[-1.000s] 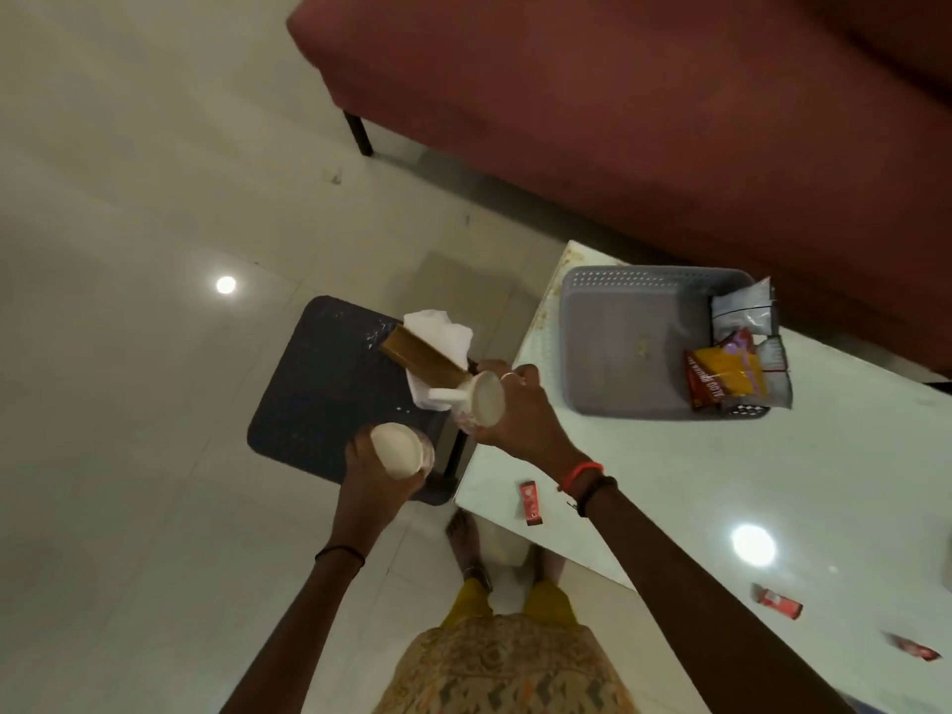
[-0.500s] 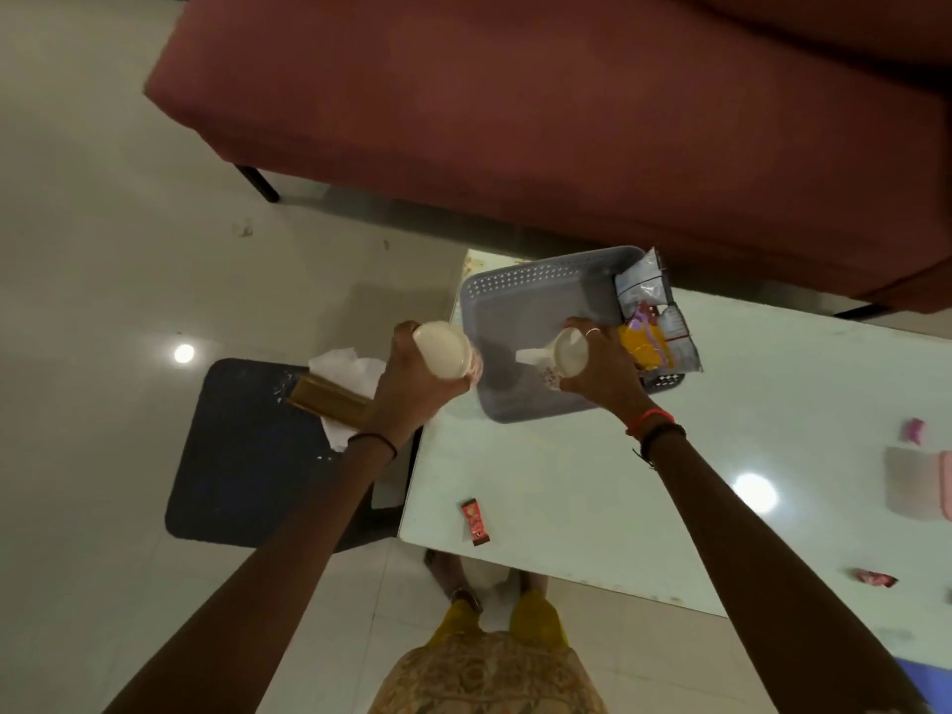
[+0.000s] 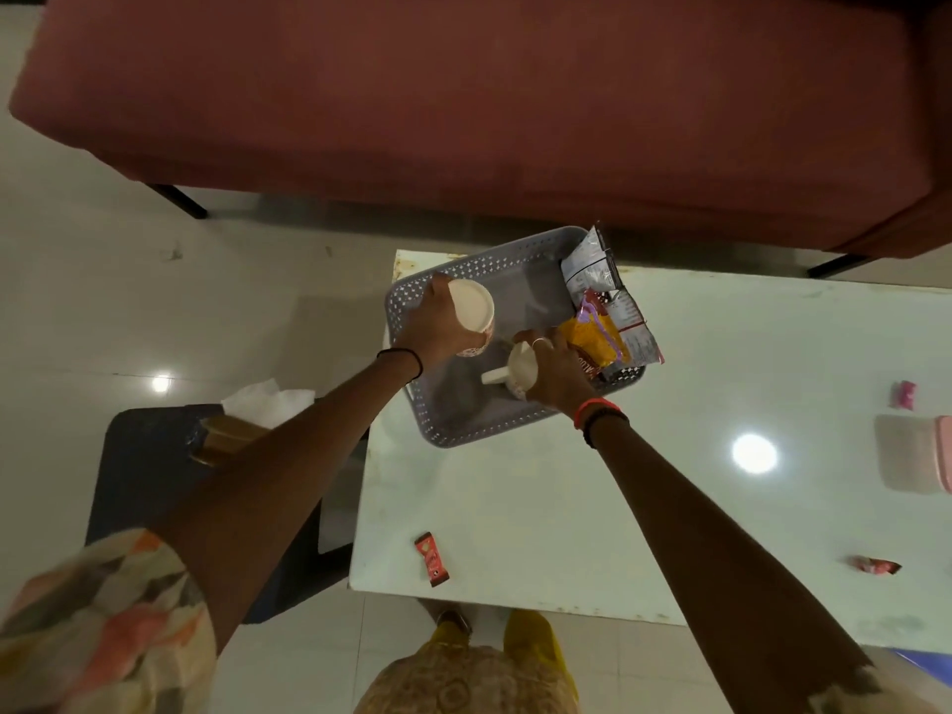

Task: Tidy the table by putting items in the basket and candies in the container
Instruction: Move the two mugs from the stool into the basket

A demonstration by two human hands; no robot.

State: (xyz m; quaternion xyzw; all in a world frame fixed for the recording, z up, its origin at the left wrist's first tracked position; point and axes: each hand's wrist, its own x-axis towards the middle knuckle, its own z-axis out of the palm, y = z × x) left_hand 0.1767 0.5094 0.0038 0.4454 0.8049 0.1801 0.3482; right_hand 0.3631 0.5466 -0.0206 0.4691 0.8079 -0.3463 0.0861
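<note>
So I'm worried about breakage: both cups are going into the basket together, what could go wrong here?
The left hand and right hand hold two cups close together over the basket; they could knock together. The snack packets crowd the basket's right side, so the handled cup may tip against them.

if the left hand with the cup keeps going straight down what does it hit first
Most likely the bare grey floor of the basket: the left hand holds the cup over its left part, with nothing visibly beneath. Height above it is unclear.

Print covers the silver packets in the basket; too small to read. The orange packet shows partial letters; illegible.
</note>
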